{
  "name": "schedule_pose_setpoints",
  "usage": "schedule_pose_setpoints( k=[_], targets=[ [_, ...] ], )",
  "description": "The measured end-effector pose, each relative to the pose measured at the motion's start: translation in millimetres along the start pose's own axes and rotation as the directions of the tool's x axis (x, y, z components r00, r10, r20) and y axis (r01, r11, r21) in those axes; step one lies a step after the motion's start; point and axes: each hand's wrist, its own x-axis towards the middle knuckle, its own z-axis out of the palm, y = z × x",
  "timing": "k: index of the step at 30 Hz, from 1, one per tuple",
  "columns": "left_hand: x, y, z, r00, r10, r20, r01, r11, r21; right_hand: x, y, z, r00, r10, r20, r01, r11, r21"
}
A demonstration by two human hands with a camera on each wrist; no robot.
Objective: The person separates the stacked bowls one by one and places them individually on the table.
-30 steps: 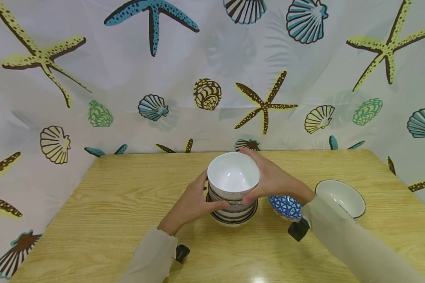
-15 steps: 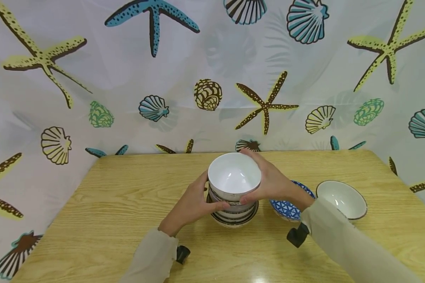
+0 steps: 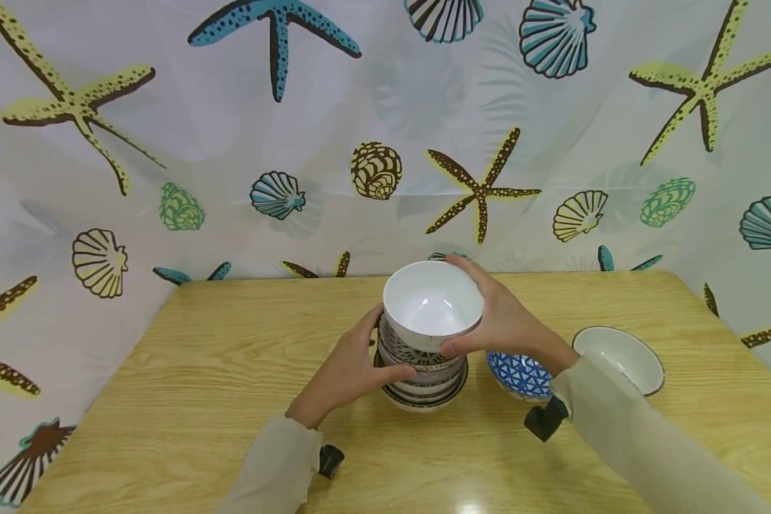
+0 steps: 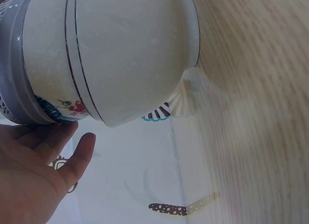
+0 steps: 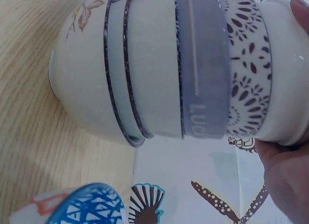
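A white bowl [image 3: 433, 300] sits at the top of a stack of bowls [image 3: 417, 391] in the middle of the table. My right hand [image 3: 504, 321] grips it by the side, thumb in front and fingers at the far rim. Below it shows a bowl with a dark petal pattern [image 5: 248, 64], then a grey bowl with raised letters [image 5: 205, 64], then several cream bowls with dark rims. My left hand [image 3: 350, 368] holds the stack's left side, thumb across the front and fingers behind. The left wrist view shows its fingertips [image 4: 67, 132] at the grey bowl's level.
Right of the stack, a blue-and-white patterned bowl [image 3: 520, 375] stands partly under my right forearm. A white oval bowl with a dark rim [image 3: 620, 360] is farther right. Behind the wooden table [image 3: 231, 400] hangs a white cloth [image 3: 321, 128] printed with shells and starfish.
My right hand has raised the top white bowl and moved it slightly right, so more of the dark-patterned bowl beneath shows. My left hand has stayed at the stack's side.
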Motion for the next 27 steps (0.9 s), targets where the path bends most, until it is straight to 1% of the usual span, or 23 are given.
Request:
schedule_pose_setpoints(
  k=[8, 18, 27],
  targets=[
    [1.0, 0.0, -1.0, 1.0, -0.016, 0.0, 0.016, 1.0, 0.025, -3.8, 0.5, -11.2, 1.0, -0.018, -0.018, 0.018, 1.0, -0.004],
    [1.1, 0.9, -0.7, 1.0, -0.019, -0.004, 0.019, 0.999, 0.027, -13.3, -0.8, -28.0, 0.997, 0.009, -0.081, -0.015, 0.997, -0.075],
    [1.4, 3.4, -1.4, 1.0, -0.031, -0.002, 0.031, 0.999, 0.029, -27.1, 1.4, -46.5, 0.99, 0.044, -0.13, -0.058, 0.993, -0.106]
  ],
)
